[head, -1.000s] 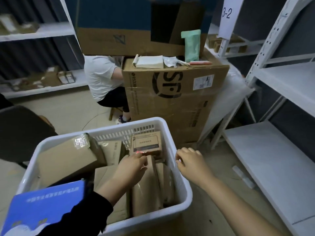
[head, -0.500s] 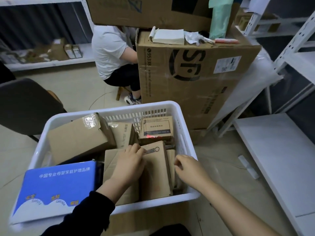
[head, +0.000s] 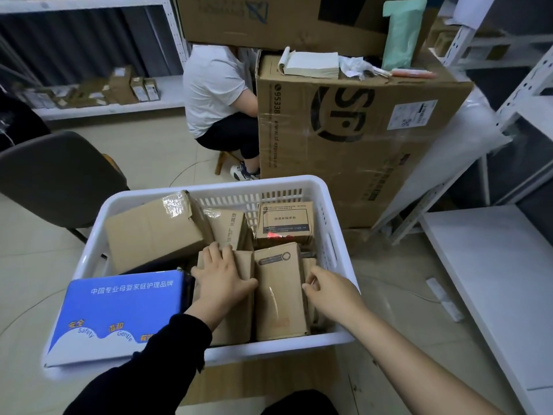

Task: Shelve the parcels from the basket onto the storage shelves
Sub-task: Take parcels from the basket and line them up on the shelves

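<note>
Parcels [head: 281, 295] are sitting packed in the basket [head: 299, 182], a big carton [head: 344, 139] is standing just behind it, storage shelves [head: 493, 280] are standing to its right.

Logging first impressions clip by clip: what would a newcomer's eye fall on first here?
The white slatted plastic basket at centre, crammed with brown cardboard parcels, with a bright blue printed carton at its near left corner. The left hand and right hand flank a tall brown cardboard parcel inside it. Behind stands a large brown cardboard box with a black logo.
</note>
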